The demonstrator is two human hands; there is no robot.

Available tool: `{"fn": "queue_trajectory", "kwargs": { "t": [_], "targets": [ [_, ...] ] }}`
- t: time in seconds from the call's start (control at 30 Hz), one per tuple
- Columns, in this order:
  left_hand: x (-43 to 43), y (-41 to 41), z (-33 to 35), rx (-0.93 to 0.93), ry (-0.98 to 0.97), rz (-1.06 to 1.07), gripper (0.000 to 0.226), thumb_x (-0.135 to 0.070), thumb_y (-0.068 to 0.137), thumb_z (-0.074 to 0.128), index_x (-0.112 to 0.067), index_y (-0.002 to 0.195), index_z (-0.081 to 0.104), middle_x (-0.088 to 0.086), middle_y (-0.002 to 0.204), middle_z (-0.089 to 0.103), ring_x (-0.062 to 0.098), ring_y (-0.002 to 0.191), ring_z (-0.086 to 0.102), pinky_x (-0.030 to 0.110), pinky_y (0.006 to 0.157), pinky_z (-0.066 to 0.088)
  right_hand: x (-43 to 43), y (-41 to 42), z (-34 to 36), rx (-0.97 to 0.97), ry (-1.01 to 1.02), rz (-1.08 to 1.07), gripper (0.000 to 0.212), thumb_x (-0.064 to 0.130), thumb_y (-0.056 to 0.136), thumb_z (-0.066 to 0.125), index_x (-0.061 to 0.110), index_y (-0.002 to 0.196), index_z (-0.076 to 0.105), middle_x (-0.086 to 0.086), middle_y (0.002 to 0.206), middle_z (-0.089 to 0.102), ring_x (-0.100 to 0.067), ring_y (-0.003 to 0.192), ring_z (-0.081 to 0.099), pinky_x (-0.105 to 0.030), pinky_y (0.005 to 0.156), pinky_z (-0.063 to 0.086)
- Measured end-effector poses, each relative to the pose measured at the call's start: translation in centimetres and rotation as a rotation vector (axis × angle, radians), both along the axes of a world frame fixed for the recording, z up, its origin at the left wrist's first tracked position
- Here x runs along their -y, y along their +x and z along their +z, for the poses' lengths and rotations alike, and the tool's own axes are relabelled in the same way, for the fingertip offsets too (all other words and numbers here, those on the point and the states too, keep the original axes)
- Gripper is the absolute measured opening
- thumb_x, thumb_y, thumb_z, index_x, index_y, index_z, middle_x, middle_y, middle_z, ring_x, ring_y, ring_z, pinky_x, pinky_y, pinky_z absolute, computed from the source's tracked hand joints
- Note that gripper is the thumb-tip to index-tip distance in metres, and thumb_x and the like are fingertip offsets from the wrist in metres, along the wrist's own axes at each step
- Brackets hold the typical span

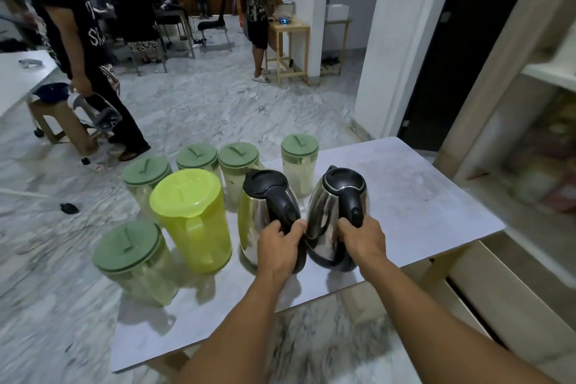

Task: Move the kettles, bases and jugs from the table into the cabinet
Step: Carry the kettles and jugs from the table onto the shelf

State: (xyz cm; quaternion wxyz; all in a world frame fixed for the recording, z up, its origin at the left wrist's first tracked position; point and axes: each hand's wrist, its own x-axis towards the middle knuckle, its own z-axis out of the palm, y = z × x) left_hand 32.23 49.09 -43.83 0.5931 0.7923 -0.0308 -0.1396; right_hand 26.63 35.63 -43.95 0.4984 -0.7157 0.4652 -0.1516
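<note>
My left hand (279,245) wraps handle of left steel black-lidded kettle (265,221), right hand (363,238) grips right steel kettle (338,218) — next, carry both to open cabinet (530,121) — keep level.

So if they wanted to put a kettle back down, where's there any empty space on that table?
The right part of the table, past the right kettle, is bare to its edge. The near strip in front of both hands is bare too. The left and back are crowded: the yellow jug and five green-lidded jugs stand close together beside the left kettle.
</note>
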Motion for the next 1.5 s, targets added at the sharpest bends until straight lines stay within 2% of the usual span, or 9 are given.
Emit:
{"fn": "queue_trajectory", "kwargs": {
  "t": [0.07,0.17,0.27,0.47,0.57,0.8,1.07,1.23,1.5],
  "targets": [
    [0.2,-1.1,1.2,0.027,-0.029,-0.043,0.036,-0.033,0.088,0.067,-0.011,0.063,0.051,-0.002,0.055,0.049,0.014,0.053,0.047,0.015,0.047,0.038,0.4,-1.5,0.7,0.035,-0.028,0.000,0.021,0.027,0.083,0.060,0.009,0.095,0.062,-0.014,0.089,0.065,-0.033,0.081,0.057,-0.032,0.066,0.042],
    [1.0,-3.3,2.6,0.050,-0.082,-0.090,0.040,-0.052,0.078,0.064,-0.013,0.072,0.065,0.002,0.069,0.070,0.024,0.071,0.067,0.042,0.073,0.057,0.5,-4.4,2.3,0.077,-0.066,-0.035,0.020,0.026,0.084,0.060,0.008,0.092,0.062,-0.014,0.086,0.064,-0.032,0.078,0.055,-0.032,0.062,0.039],
    [2.1,-5.9,4.3,0.036,-0.195,-0.102,0.038,-0.054,0.074,0.061,-0.017,0.074,0.068,0.004,0.076,0.074,0.029,0.077,0.071,0.051,0.083,0.057,1.0,-7.8,4.3,0.145,-0.093,-0.101,0.020,0.027,0.082,0.061,0.010,0.092,0.064,-0.015,0.088,0.066,-0.035,0.082,0.057,-0.032,0.066,0.042],
    [4.8,-14.5,12.8,0.090,-0.364,-0.101,0.027,-0.033,0.097,0.050,-0.010,0.086,0.057,-0.001,0.069,0.059,0.011,0.056,0.053,0.018,0.052,0.046,3.0,-17.0,11.7,0.298,-0.183,-0.258,0.016,0.026,0.079,0.062,0.010,0.080,0.064,-0.009,0.074,0.064,-0.029,0.071,0.056,-0.028,0.055,0.038],
    [7.3,-18.9,16.1,0.186,-0.372,-0.071,0.041,-0.044,0.092,0.050,-0.007,0.086,0.065,0.004,0.076,0.068,0.018,0.066,0.061,0.026,0.058,0.045,5.0,-22.2,15.5,0.393,-0.227,-0.384,0.020,0.029,0.073,0.063,0.009,0.075,0.066,-0.006,0.069,0.066,-0.027,0.068,0.062,-0.029,0.056,0.046],
    [13.6,-27.3,23.0,0.410,-0.352,-0.305,0.020,-0.035,0.082,0.063,-0.016,0.075,0.068,-0.004,0.065,0.062,0.011,0.062,0.057,0.025,0.060,0.042,9.2,-33.8,23.2,0.517,-0.354,-0.626,0.011,0.021,0.064,0.061,0.012,0.060,0.064,-0.001,0.055,0.059,-0.023,0.055,0.058,-0.033,0.052,0.049],
    [22.1,-35.3,29.9,0.327,-0.552,-0.625,0.020,-0.034,0.067,0.062,-0.015,0.063,0.068,0.007,0.062,0.071,0.026,0.065,0.071,0.040,0.063,0.061,10.8,-46.2,29.3,0.469,-0.630,-1.016,0.014,0.023,0.074,0.066,0.016,0.063,0.063,0.000,0.058,0.058,-0.025,0.063,0.061,-0.039,0.064,0.055],
    [25.4,-41.1,31.7,0.331,-0.638,-0.809,0.018,-0.029,0.077,0.064,-0.012,0.072,0.070,0.006,0.068,0.069,0.020,0.063,0.064,0.024,0.049,0.045,10.8,-51.7,30.6,0.471,-0.719,-1.184,0.017,0.025,0.077,0.066,0.015,0.063,0.063,0.000,0.057,0.059,-0.023,0.056,0.060,-0.035,0.060,0.055],
    [33.3,-49.1,33.3,0.297,-0.676,-0.908,0.016,-0.027,0.075,0.064,-0.015,0.065,0.066,0.009,0.067,0.068,0.023,0.062,0.061,0.026,0.054,0.042,15.6,-59.9,32.2,0.391,-0.834,-1.324,0.020,0.024,0.077,0.066,0.017,0.059,0.063,-0.002,0.056,0.059,-0.024,0.056,0.062,-0.036,0.059,0.056]
  ]
}}
